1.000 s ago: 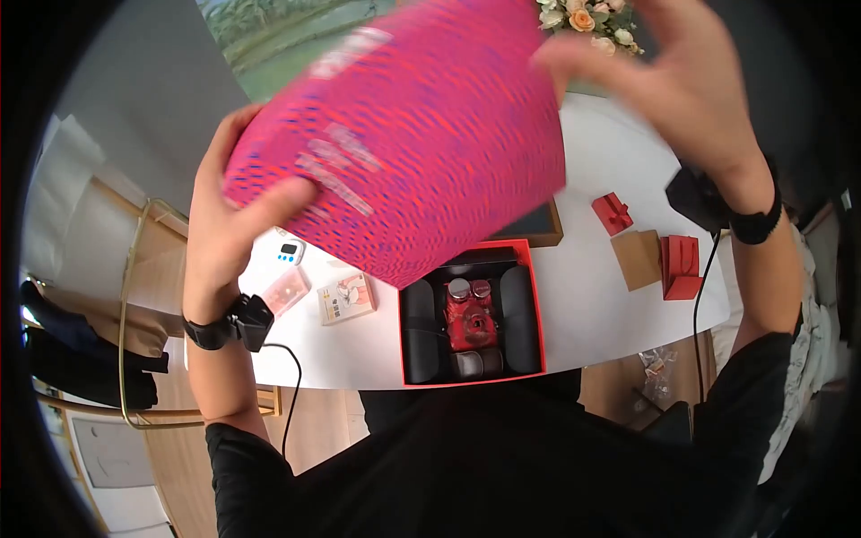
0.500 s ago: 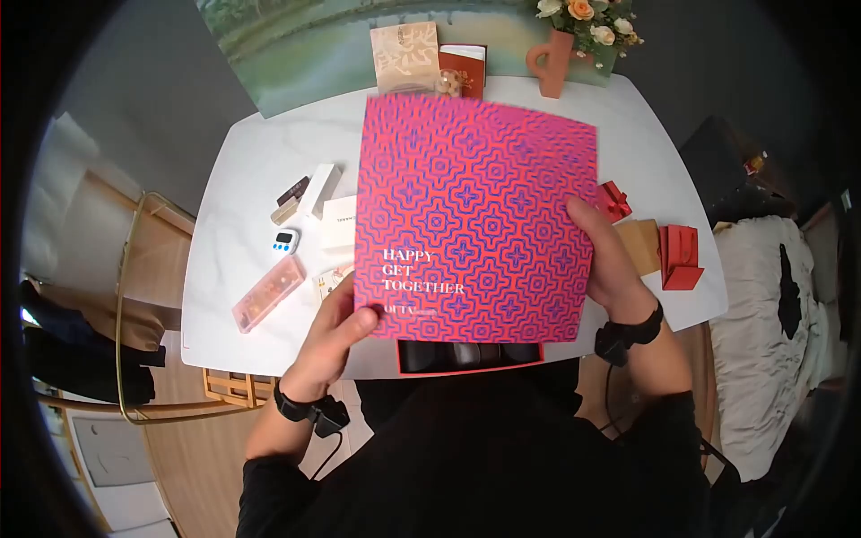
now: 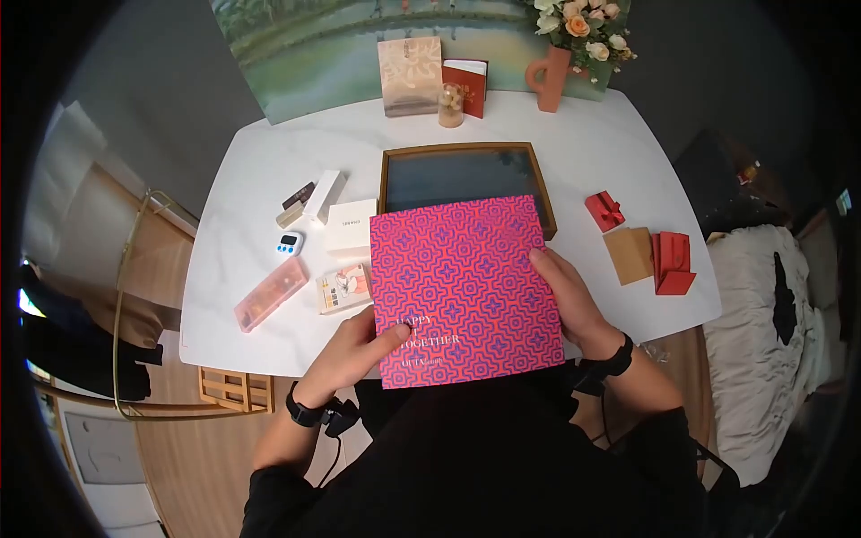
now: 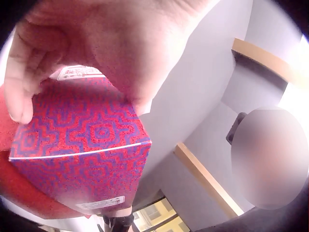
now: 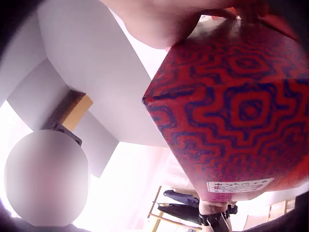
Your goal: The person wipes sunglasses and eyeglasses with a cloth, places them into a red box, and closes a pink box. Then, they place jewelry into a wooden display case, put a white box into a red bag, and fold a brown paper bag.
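A pink box lid (image 3: 466, 278), patterned in blue and red with white lettering, lies at the table's near edge in the head view, top face up. My left hand (image 3: 345, 359) grips its lower left side, thumb over the lettering. On the right edge, my right hand (image 3: 574, 309) holds it with the thumb on the top face. Both wrist views show the patterned side walls (image 4: 82, 130) and small white labels, with red surfaces beside the walls in the left wrist view. The red box is hidden under the lid in the head view.
Behind the lid lies a wood-framed dark tray (image 3: 457, 175). Left are a white box (image 3: 350, 229), a card box (image 3: 343, 289), a pink clear case (image 3: 272, 294) and a timer (image 3: 289, 243). Right are red gift boxes (image 3: 674, 263) and a brown envelope (image 3: 630, 255). A flower vase (image 3: 552, 81) stands behind.
The lid came down from high in front of the camera, turned square, and moved toward my body over the red box. My right hand went from reaching away to gripping its right edge.
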{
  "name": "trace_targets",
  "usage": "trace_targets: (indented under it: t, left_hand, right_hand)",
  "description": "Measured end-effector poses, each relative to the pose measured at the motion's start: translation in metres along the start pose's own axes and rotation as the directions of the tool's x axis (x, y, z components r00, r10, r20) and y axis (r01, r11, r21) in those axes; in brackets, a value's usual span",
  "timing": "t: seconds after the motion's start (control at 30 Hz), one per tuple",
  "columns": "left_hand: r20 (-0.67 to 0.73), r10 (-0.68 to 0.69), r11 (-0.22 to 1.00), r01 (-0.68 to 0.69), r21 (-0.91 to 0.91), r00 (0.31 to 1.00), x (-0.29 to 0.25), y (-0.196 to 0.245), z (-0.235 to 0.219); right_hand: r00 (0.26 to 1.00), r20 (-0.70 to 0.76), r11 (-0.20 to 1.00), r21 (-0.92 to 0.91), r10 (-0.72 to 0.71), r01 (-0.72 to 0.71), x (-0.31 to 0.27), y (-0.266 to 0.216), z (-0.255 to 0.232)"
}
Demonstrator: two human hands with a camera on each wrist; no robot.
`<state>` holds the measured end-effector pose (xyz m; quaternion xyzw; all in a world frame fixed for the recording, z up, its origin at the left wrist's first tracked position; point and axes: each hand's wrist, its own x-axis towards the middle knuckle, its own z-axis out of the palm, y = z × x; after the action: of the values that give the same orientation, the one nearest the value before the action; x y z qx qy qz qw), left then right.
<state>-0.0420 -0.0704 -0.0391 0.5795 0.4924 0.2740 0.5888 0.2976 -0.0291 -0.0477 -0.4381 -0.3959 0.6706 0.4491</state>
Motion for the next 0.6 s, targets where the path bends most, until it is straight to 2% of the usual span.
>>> trace_targets:
  t: [0.1, 0.23, 0.3, 0.4, 0.53, 0.6]
  left_hand:
    - [0.066, -0.005, 1.0, 0.005, 0.002, 0.998, 0.008, -0.007, -0.002]
    - [0.055, 0.063, 0.998, -0.065, 0.021, 0.997, 0.013, -0.022, 0.0]
    - [0.042, -0.037, 0.998, 0.035, 0.059, 0.998, 0.016, -0.026, -0.003]
    - [0.009, -0.096, 0.995, 0.096, 0.028, 0.995, 0.022, -0.027, -0.003]
    - [-0.001, -0.118, 0.99, 0.118, 0.075, 0.993, 0.029, -0.027, -0.006]
    - [0.04, -0.078, 0.994, 0.074, 0.086, 0.996, 0.034, -0.036, -0.009]
  right_hand:
    - [0.999, -0.034, 1.0, 0.02, 0.017, -0.016, -0.001, 0.003, 0.0]
    - [0.998, -0.053, 0.998, 0.065, 0.019, -0.016, -0.001, 0.009, -0.002]
    - [0.997, -0.073, 0.997, 0.071, 0.016, -0.01, 0.001, 0.014, -0.006]
    - [0.996, -0.073, 0.995, 0.088, 0.06, -0.054, 0.004, 0.02, -0.016]
    - [0.994, -0.048, 0.993, 0.066, 0.102, -0.099, 0.012, 0.023, -0.022]
    - [0.993, -0.033, 0.992, 0.053, 0.113, -0.111, 0.016, 0.028, -0.025]
